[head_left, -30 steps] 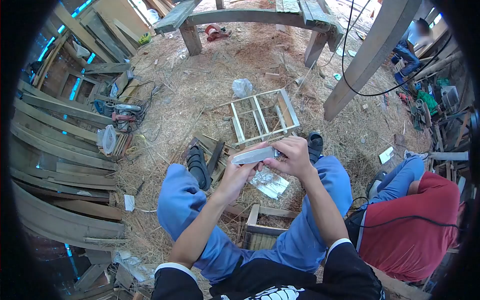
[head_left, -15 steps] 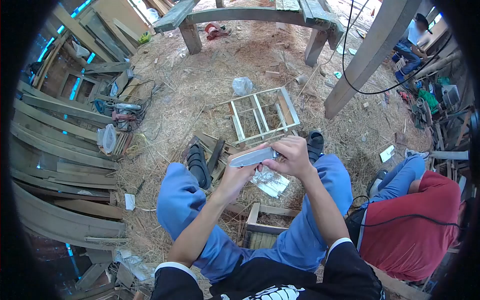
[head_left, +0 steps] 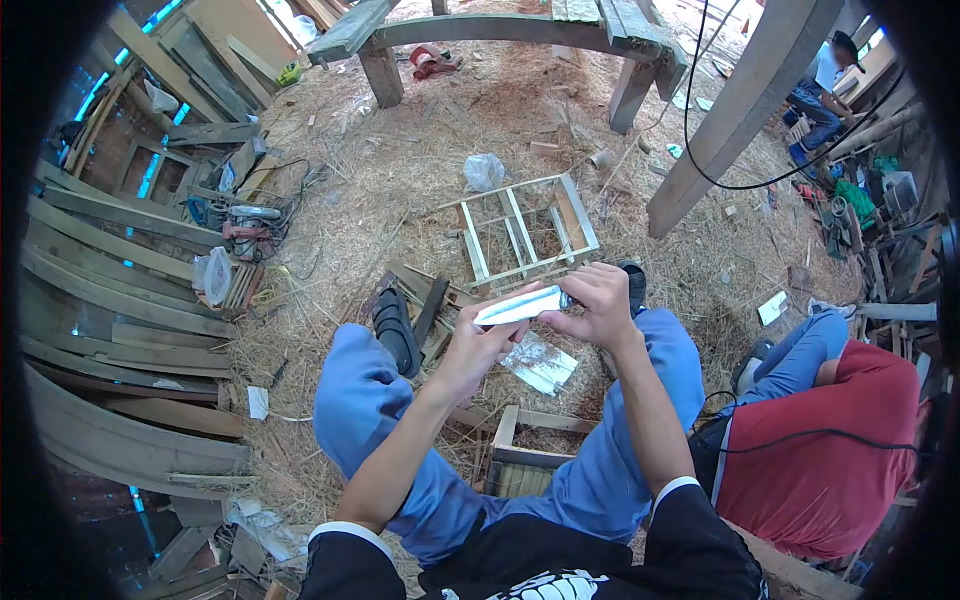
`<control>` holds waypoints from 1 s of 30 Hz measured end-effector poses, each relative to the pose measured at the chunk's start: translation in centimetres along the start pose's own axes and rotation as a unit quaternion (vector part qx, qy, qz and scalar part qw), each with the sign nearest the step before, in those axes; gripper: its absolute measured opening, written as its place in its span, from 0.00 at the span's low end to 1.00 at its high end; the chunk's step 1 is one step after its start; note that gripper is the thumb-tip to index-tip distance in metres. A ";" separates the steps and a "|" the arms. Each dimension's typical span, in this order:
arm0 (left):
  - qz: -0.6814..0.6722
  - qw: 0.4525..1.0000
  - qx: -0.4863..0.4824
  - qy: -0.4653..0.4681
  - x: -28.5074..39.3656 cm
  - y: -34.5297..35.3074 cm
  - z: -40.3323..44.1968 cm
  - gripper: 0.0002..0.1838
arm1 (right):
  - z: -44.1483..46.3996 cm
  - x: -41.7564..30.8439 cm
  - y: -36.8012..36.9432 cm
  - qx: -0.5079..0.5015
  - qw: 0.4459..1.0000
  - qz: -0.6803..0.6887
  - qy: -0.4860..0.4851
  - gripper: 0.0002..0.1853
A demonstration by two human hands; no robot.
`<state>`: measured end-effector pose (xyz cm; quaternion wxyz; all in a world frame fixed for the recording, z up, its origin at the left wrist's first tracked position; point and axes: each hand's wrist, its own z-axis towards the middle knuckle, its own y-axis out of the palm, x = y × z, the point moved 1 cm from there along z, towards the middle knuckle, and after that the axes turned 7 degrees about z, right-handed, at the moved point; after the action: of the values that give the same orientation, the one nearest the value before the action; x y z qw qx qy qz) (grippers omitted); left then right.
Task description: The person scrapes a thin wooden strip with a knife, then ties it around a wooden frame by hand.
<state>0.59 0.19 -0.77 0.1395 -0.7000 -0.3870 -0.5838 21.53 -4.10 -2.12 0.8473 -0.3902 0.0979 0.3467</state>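
Observation:
A flat, shiny, blade-like metal piece (head_left: 520, 306) is held in front of me between my knees; its exact kind is unclear. The fingers of my right hand (head_left: 597, 300) are closed around its right end, with the thumb pressed along the near side. My left hand (head_left: 474, 345) grips the other end from below, partly hidden by the piece. Under the hands, a white paper-like sheet (head_left: 540, 364) strewn with shavings lies on the floor. Just beyond them lies a small wooden frame with crossbars (head_left: 481, 243).
Another wooden frame (head_left: 506, 440) lies between my legs. A person in a red shirt (head_left: 815, 455) sits close on my right. Power tools (head_left: 250, 230) and stacked boards (head_left: 130, 270) are at left. A post (head_left: 735, 120) with a cable and a bench (head_left: 490, 30) stand ahead.
The metal piece has tilted, so its face now shines bright white instead of dull grey. Both hands keep their hold, and the right hand has shifted slightly right and up.

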 end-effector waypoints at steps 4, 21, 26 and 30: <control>-0.006 1.000 -0.001 -0.006 0.1 0.1 -0.1 0.23 | -0.1 0.1 0.0 -0.002 1.000 -0.012 -0.005 0.24; -0.007 0.999 0.044 0.031 -1.0 -0.4 -0.6 0.20 | 0.0 -0.3 1.3 0.012 0.999 0.039 0.027 0.20; 0.018 0.997 0.058 0.047 -0.6 -0.9 -0.6 0.21 | 0.3 -0.8 2.5 -0.008 0.998 0.068 -0.006 0.22; 0.007 0.998 0.035 0.044 -0.2 -0.5 -0.2 0.22 | 0.6 -0.7 2.0 0.003 0.998 0.057 -0.006 0.22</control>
<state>0.07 0.34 -1.02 0.1853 -0.6710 -0.3957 -0.5991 19.61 -3.09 -2.63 0.8279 -0.3791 0.1160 0.3968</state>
